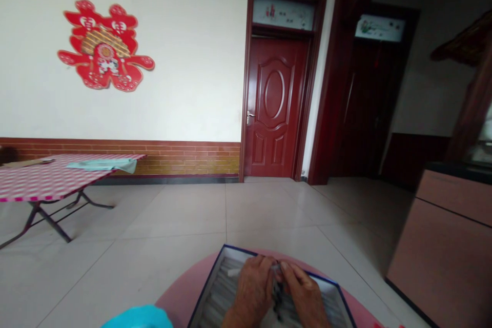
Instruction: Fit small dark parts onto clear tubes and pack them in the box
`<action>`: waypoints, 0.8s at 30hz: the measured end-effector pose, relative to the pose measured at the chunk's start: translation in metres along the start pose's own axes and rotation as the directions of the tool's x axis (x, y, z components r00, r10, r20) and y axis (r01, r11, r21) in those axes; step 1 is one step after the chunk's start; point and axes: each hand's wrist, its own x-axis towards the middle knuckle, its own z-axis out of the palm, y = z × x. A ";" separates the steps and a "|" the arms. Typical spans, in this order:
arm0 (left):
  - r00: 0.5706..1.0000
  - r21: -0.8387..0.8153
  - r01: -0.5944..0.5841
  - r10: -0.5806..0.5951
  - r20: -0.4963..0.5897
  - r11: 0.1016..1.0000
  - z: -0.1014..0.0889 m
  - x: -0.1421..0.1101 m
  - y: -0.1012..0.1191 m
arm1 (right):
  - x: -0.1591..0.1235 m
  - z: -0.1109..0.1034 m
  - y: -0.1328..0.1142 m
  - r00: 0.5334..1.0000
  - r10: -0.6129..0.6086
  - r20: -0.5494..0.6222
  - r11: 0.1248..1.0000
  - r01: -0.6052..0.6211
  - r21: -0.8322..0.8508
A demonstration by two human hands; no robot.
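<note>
Both hands are close together over a shallow blue-rimmed box, near the bottom middle of the view. My left hand has its fingers curled in a pinch, with a whitish strip end sticking out on its left side. My right hand pinches from the other side, thumb and fingertips nearly meeting the left ones. Between the fingertips is a small clear plastic piece, its exact kind hard to make out. Dark bits hang or lie just below it. Greyish, clear-wrapped strips fill the box in rows.
The box rests on a round pink surface. A bright blue item is at the lower left. A folding table with a checked cloth stands left, a pinkish cabinet right. Tiled floor lies between, with a red door behind.
</note>
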 end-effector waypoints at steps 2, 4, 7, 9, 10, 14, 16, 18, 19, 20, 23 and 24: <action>1.000 0.065 -0.018 0.018 -0.007 0.998 -0.001 0.000 0.000 | 0.000 0.003 0.006 0.998 0.021 0.051 1.000 -0.021 0.002; 1.000 0.097 -0.027 0.027 -0.003 0.995 -0.004 0.000 0.003 | 0.000 0.006 0.011 0.996 0.045 0.074 0.999 -0.042 -0.032; 1.000 0.133 -0.029 0.030 -0.005 0.991 -0.007 0.001 0.006 | -0.001 0.008 0.014 0.995 0.070 0.073 0.995 -0.065 -0.070; 1.000 0.164 -0.025 0.027 -0.006 0.986 -0.007 0.001 0.006 | -0.002 0.009 0.014 0.998 0.046 0.050 0.996 -0.042 -0.079; 1.000 0.178 -0.024 0.025 -0.002 0.984 -0.006 0.000 0.006 | -0.003 0.009 0.014 0.999 0.028 0.038 0.997 -0.025 -0.079; 0.999 0.221 -0.043 0.042 0.009 0.974 0.003 -0.003 0.003 | -0.004 0.009 0.018 0.999 0.036 0.032 0.999 -0.036 -0.013; 0.998 0.242 -0.058 0.062 -0.009 0.969 0.008 -0.003 0.000 | -0.004 0.009 0.020 0.997 0.064 0.040 0.997 -0.065 0.027; 0.996 0.262 -0.065 0.080 -0.047 0.963 0.011 -0.003 -0.001 | -0.004 0.008 0.019 0.995 0.092 0.045 0.993 -0.095 0.068; 0.994 0.270 -0.066 0.088 -0.069 0.961 0.012 -0.003 -0.002 | -0.004 0.007 0.018 0.993 0.105 0.054 0.989 -0.110 0.098; 0.992 0.276 -0.068 0.096 -0.087 0.959 0.013 -0.003 -0.002 | -0.005 0.007 0.016 0.990 0.120 0.069 0.982 -0.129 0.137; 0.987 0.287 -0.074 0.112 -0.118 0.955 0.011 -0.003 -0.002 | -0.007 0.006 0.011 0.979 0.165 0.120 0.945 -0.192 0.266; 0.986 0.290 -0.073 0.113 -0.123 0.954 0.009 -0.003 -0.001 | -0.007 0.006 0.010 0.975 0.179 0.133 0.928 -0.212 0.306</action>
